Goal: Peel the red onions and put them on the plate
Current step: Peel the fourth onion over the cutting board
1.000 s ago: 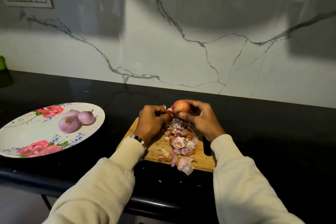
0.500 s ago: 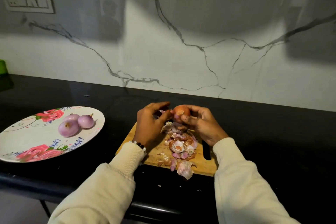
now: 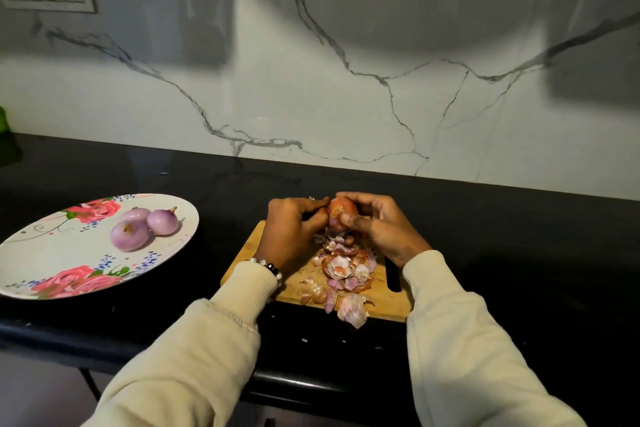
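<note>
Both hands hold one onion [image 3: 341,213] above the cutting board [image 3: 384,300]: the right hand [image 3: 377,227] curls round it, and the left hand [image 3: 294,229] pinches at its skin. Three peeled onions [image 3: 130,235] sit on the plate [image 3: 41,253]. A hard tug could flick the onion onto the counter [image 3: 519,253], or scatter the peels [image 3: 343,267]. Fingers hide its far side, so the remaining skin is unclear.

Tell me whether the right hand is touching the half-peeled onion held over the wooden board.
Touching. The head view shows the right hand with fingers curled around the orange-skinned, half-peeled onion, thumb pressed on its front.
</note>
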### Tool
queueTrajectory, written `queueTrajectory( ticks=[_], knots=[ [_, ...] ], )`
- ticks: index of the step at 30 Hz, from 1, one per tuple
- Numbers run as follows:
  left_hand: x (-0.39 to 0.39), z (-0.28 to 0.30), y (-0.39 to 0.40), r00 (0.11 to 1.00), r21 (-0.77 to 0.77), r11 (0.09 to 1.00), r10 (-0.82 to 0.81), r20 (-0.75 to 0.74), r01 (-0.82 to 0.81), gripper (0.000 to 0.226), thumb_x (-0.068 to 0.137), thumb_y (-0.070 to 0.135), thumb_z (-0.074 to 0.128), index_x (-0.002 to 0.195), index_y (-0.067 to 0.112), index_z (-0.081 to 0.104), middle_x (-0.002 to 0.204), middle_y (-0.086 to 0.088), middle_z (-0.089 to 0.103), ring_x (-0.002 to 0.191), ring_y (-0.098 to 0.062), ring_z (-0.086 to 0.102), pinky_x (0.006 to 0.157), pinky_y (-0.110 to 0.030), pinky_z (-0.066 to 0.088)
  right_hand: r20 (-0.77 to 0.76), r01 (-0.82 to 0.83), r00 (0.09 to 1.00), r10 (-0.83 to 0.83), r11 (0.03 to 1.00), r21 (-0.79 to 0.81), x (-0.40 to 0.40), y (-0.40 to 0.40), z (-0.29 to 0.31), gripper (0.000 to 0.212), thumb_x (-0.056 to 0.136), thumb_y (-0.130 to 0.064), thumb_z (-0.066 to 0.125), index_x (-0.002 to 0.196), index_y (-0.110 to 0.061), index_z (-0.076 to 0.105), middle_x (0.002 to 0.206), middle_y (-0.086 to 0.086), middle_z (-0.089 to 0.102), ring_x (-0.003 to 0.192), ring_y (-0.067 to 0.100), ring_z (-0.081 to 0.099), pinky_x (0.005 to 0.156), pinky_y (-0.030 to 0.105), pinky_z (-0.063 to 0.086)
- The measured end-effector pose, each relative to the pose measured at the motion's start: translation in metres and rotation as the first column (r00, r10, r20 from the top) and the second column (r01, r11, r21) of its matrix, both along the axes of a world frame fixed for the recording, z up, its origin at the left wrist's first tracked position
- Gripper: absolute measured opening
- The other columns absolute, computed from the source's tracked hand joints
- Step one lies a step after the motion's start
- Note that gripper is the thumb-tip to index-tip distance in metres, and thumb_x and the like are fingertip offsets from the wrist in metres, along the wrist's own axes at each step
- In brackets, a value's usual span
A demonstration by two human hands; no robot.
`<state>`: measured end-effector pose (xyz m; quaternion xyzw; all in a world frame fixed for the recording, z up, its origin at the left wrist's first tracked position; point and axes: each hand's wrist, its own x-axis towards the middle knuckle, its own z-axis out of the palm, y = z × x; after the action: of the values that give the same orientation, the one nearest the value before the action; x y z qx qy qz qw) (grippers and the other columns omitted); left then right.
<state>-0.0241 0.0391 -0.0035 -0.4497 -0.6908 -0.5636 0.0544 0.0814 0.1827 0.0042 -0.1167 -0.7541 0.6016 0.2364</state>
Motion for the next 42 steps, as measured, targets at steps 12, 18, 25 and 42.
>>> queueTrajectory(
  ticks=[12,18,25,42],
  knots=[
    [-0.0034,-0.0022,-0.0007,0.994,0.003,0.997,0.083,-0.068,-0.083,0.022,0.092,0.006,0.062,0.110,0.009,0.073,0.094,0.009,0.069,0.079,0.016,0.059,0.074,-0.001,0.045,-0.023,-0.011,1.000,0.011,1.000,-0.002,0.0015,-0.0037,0.0009,0.038,0.090,-0.003,0.067,0.127,-0.010,0.064,0.121,0.009,0.067,0.115,0.022,0.064,0.097,0.036,0.055],
    [-0.0029,0.0017,-0.0018,0.997,0.041,0.996,0.076,-0.023,-0.075,0.016,0.094,0.013,0.061,0.100,0.014,0.076,0.086,0.010,0.073,0.078,0.003,0.067,0.074,-0.016,0.055,-0.058,0.070,0.996,-0.070,0.998,-0.002,-0.0006,-0.0010,0.0016,0.038,0.088,-0.004,0.069,0.125,-0.013,0.065,0.120,0.006,0.067,0.115,0.020,0.063,0.101,0.040,0.052],
    [-0.0039,-0.0018,0.0002,0.996,-0.048,0.997,0.065,-0.065,-0.068,0.015,0.090,0.018,0.068,0.102,0.012,0.075,0.089,0.006,0.074,0.077,-0.001,0.067,0.076,-0.026,0.059,-0.047,0.080,0.996,-0.079,0.997,0.011,0.0010,-0.0030,0.0025,0.041,0.088,-0.003,0.069,0.128,-0.010,0.063,0.118,0.004,0.066,0.113,0.017,0.063,0.095,0.034,0.056],
    [-0.0048,0.0007,-0.0005,0.979,0.001,0.997,0.076,-0.190,-0.077,0.024,0.088,0.020,0.069,0.112,0.017,0.073,0.093,0.008,0.069,0.079,0.006,0.060,0.073,-0.010,0.048,-0.030,0.040,0.999,-0.038,0.997,0.066,0.0024,-0.0031,0.0031,0.046,0.091,-0.004,0.066,0.136,-0.010,0.058,0.128,0.005,0.063,0.122,0.018,0.059,0.103,0.035,0.051]
  ],
)
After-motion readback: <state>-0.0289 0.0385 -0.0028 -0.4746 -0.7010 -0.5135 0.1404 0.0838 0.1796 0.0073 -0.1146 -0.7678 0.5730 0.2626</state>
